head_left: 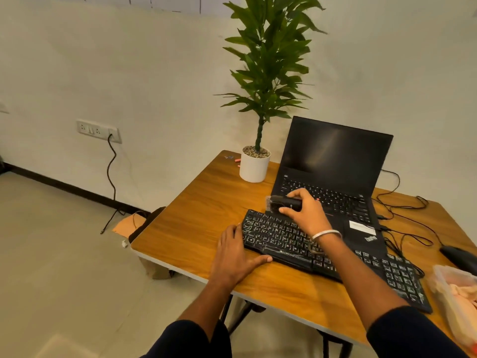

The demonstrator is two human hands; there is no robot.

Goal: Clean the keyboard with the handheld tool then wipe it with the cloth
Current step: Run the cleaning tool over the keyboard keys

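While the left hand [233,257] rests flat with fingers straight, steadying the Zebronics keyboard [322,250], the right hand [307,211], fingers curled round the handheld brush tool [282,204], should sweep row by row; keep strokes light.

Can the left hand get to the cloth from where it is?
Probably not easily. The left hand rests at the keyboard's left end; the cloth lies at the table's far right, beyond the right arm crossing between them.

Right hand [307,208] grips handheld tool [282,204] over keyboard [278,240].
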